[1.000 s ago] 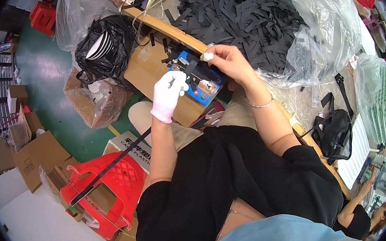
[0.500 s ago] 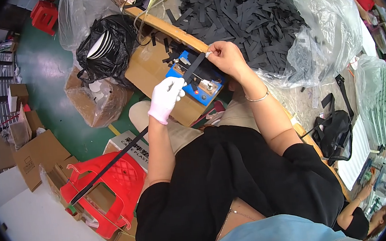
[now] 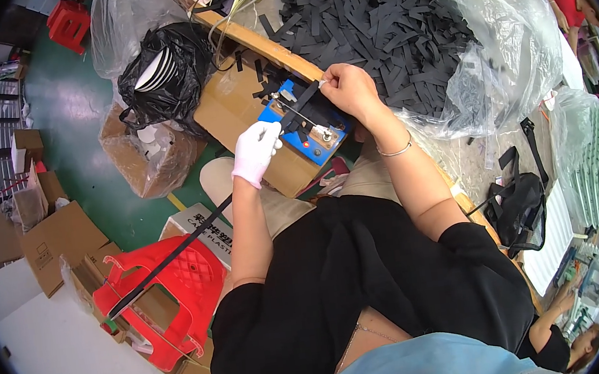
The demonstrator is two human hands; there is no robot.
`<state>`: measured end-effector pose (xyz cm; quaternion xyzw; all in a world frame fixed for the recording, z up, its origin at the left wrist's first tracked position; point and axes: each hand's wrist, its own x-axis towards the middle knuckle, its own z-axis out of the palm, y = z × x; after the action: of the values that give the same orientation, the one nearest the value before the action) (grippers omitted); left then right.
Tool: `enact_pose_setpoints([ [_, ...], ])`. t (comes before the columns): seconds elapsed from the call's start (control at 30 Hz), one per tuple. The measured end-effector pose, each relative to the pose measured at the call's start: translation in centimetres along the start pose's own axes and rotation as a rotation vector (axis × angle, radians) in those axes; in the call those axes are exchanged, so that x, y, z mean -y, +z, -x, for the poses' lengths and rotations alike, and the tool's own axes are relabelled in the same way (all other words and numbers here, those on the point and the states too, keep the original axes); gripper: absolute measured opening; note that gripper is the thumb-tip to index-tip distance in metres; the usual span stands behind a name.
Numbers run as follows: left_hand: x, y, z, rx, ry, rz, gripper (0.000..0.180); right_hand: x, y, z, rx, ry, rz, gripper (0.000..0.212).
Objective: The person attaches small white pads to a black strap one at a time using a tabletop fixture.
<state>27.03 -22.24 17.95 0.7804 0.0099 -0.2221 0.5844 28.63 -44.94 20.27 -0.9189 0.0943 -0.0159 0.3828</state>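
My left hand, in a white glove, is closed on a black webbing strap. The strap runs taut from it over a small blue machine with a thin metal wire across its top. At the strap's far end my bare right hand pinches it, fingertips together. Behind my left hand the long tail of the strap trails down over a red plastic stool. Several short cut black pieces lie beside the machine on cardboard.
A large heap of black strips in clear plastic covers the wooden-edged table. To the left are a black bag and a cardboard box. A black mesh bag lies at right; a co-worker sits beyond.
My left hand has shifted slightly left and down along the strap. My right hand stays at the far end. A person in red at the upper right has moved further into view.
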Motion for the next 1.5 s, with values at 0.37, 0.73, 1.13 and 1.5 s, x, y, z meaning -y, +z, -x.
enact_pose_setpoints([
  [0.37, -3.5, 0.4, 1.8, 0.068, 0.081, 0.272, 0.014, -0.8, -0.2, 1.0, 0.211, -0.104, -0.503, 0.013],
  [0.73, -2.9, 1.0, 0.9, 0.055, 0.063, 0.17, 0.015, 0.0, -0.7, 1.0, 0.172, -0.04, -0.394, 0.014],
  [1.13, -0.5, -0.1, 0.5, 0.036, 0.029, 0.084, 0.015, -0.3, 0.4, -0.2, -0.032, -0.049, 0.004, 0.015],
  [1.5, -0.3, -0.1, 0.7, 0.011, 0.023, 0.08, 0.014, 0.1, 0.2, 0.4, -0.046, -0.095, 0.056, 0.013],
])
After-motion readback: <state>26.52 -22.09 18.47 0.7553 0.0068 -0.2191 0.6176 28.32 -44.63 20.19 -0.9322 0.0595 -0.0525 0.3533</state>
